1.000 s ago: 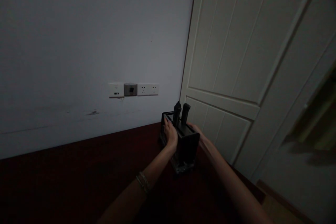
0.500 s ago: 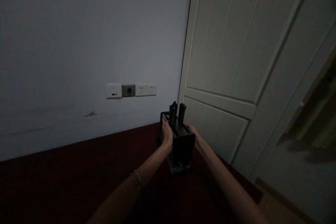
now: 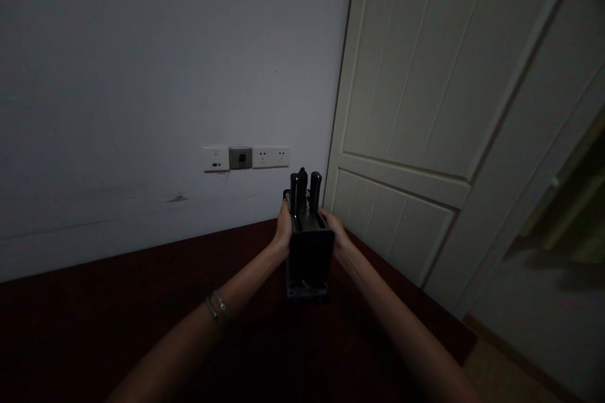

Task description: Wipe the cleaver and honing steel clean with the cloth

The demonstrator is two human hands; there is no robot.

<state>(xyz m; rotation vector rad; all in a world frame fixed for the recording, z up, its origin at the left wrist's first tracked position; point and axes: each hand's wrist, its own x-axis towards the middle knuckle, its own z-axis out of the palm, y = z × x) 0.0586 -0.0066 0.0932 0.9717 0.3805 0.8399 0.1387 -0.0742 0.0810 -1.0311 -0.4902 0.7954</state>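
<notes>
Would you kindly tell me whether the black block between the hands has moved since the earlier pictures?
Yes. Judged against the wall sockets, the black block has shifted leftward in the view and turned more squarely toward the camera.

Most fingers of the left hand point(image 3: 283, 227) and right hand point(image 3: 336, 232) were hidden at the sides of the black holder point(image 3: 311, 258). Anything below the dark handles point(image 3: 316, 194) was concealed inside it. Left of it, the worktop point(image 3: 142, 302) was cut off; well to its right, yellowish cloth point(image 3: 574, 201) was blurred and cropped.
</notes>
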